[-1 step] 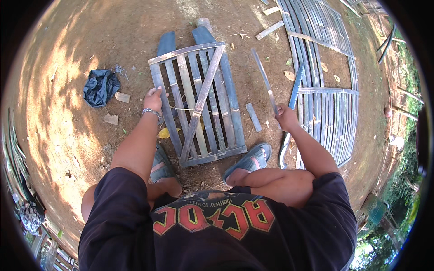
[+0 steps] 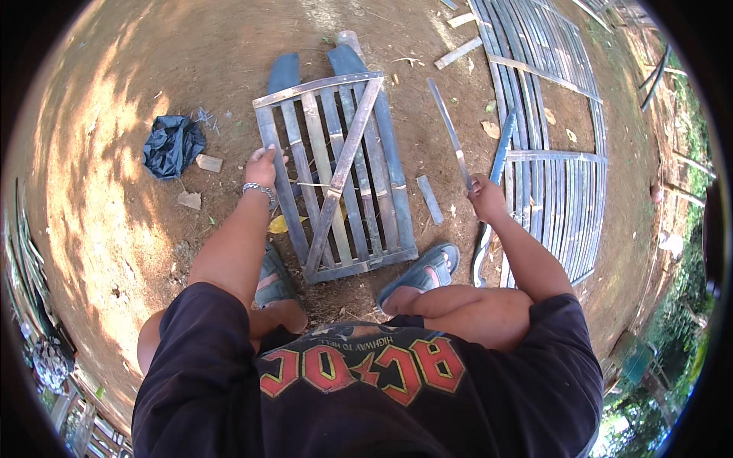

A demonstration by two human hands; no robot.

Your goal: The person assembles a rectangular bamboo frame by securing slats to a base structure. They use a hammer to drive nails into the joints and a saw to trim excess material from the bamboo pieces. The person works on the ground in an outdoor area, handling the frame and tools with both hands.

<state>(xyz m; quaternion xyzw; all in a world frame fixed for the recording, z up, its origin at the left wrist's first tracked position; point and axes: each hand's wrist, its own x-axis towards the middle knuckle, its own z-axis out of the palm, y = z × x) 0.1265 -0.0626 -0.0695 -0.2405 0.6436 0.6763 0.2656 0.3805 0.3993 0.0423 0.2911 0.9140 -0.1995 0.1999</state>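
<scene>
A small panel of bamboo slats (image 2: 333, 195) with a diagonal brace lies on the ground between my feet. My left hand (image 2: 262, 166) is closed round its left outer slat, with the fingers partly hidden behind it. To the panel's right, my right hand (image 2: 486, 200) grips the lower end of a thin bamboo strip (image 2: 449, 126), which points up and away to the left. Just beyond that hand lies a long tool with a blue blade (image 2: 504, 145) and a dark curved handle (image 2: 480, 256). A short bamboo piece (image 2: 430, 200) rests between panel and hand.
A large bamboo slat panel (image 2: 546, 183) lies on the right. Left of the small panel are a crumpled black plastic bag (image 2: 172, 146) and a small wood block (image 2: 208, 162). Two dark boards (image 2: 284, 72) stick out past its far end. My sandalled feet (image 2: 426, 275) flank its near end.
</scene>
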